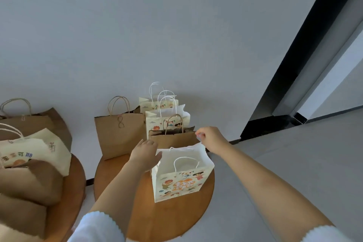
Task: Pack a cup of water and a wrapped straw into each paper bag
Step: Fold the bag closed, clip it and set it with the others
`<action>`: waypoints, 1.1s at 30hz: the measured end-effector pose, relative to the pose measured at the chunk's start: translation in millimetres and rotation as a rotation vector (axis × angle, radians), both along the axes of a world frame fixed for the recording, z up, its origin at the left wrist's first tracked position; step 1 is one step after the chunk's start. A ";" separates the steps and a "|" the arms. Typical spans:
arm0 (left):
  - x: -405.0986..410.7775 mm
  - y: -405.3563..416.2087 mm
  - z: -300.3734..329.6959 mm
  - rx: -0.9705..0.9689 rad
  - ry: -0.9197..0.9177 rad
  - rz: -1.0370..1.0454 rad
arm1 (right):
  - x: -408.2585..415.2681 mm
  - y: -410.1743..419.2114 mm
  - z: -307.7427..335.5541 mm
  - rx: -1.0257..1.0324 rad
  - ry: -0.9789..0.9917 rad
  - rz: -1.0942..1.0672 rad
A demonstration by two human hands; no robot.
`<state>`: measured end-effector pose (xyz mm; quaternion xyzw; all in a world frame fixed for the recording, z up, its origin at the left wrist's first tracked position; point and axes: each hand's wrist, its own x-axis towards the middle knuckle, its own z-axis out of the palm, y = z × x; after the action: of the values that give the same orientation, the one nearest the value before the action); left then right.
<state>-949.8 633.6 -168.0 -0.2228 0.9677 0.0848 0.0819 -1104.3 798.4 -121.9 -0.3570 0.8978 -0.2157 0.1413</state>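
Round wooden tables (172, 220): 2. Right table: brown paper bags (119, 133) 2, printed white paper bags (180, 180) 3. Hands: 2.

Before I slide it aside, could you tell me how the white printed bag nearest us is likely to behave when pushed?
The white printed bag stands upright, tall on a narrow base, so a push near its rim would probably tip it. Its thin paper walls bow at the open mouth, so they would likely flex. The left hand touches its side; the right hand pinches a brown bag behind.
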 end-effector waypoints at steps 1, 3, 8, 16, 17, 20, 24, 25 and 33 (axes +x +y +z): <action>-3.0 5.2 -1.8 0.005 -0.015 0.017 | -6.6 0.9 -3.4 0.003 -0.015 0.026; -6.5 15.9 -8.7 0.008 -0.039 0.057 | -20.5 2.5 -8.9 0.009 -0.033 0.079; 5.7 28.5 -24.7 0.048 -0.154 0.166 | -39.7 -0.8 -18.8 -0.007 -0.074 0.157; 3.1 33.6 -47.1 0.134 -0.213 0.171 | -52.0 -9.7 -33.1 0.014 -0.092 0.224; -0.2 33.4 -48.9 0.132 -0.195 0.167 | -52.8 -10.2 -34.2 0.015 -0.096 0.226; -10.6 31.6 -50.9 0.105 -0.132 0.151 | -55.1 -11.2 -36.1 0.031 -0.099 0.247; -20.4 25.3 -54.5 0.041 -0.086 0.061 | -62.3 -12.7 -37.0 0.032 -0.104 0.241; -22.2 23.4 -54.9 0.036 -0.097 0.036 | -63.5 -13.2 -37.3 0.032 -0.106 0.239; -39.4 11.8 -56.1 0.133 -0.054 0.087 | -66.9 -15.9 -42.4 0.028 -0.094 0.229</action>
<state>-989.2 645.4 -224.0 -0.2610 0.9468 0.1461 0.1186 -1171.2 782.5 -164.2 -0.4445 0.8465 -0.2023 0.2117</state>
